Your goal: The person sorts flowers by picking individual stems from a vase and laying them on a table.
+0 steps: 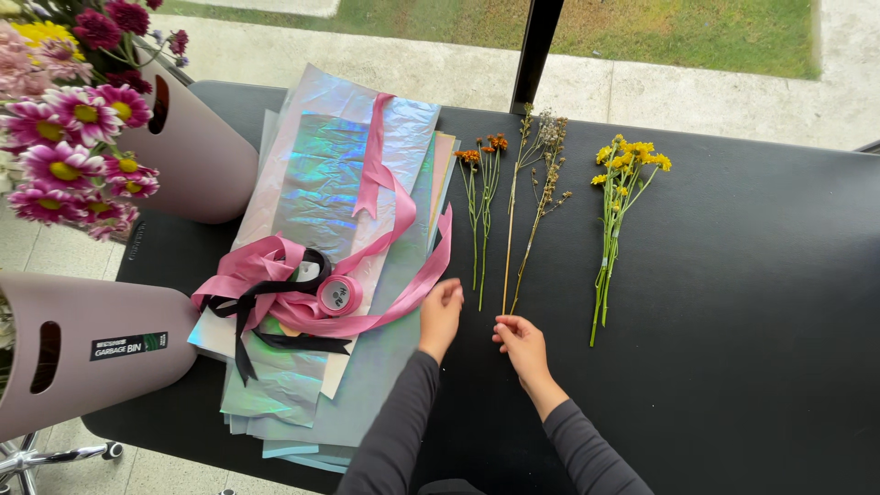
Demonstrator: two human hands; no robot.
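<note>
My left hand [441, 314] rests on the black table [733, 321] at the right edge of a stack of iridescent wrapping sheets [344, 183], fingers loosely curled, holding nothing. My right hand [521, 346] pinches the lower end of thin dried stems [527, 220] lying on the table. Small orange flowers [481, 197] lie just left of those stems. A bunch of yellow flowers [619, 211] lies further right.
Pink ribbon with a spool [337, 295] and black ribbon [252, 335] lie tangled on the sheets. Two mauve bins [197, 156] [92, 353] stand at the left, one holding pink and purple flowers [69, 128]. A dark post [536, 46] rises behind the table.
</note>
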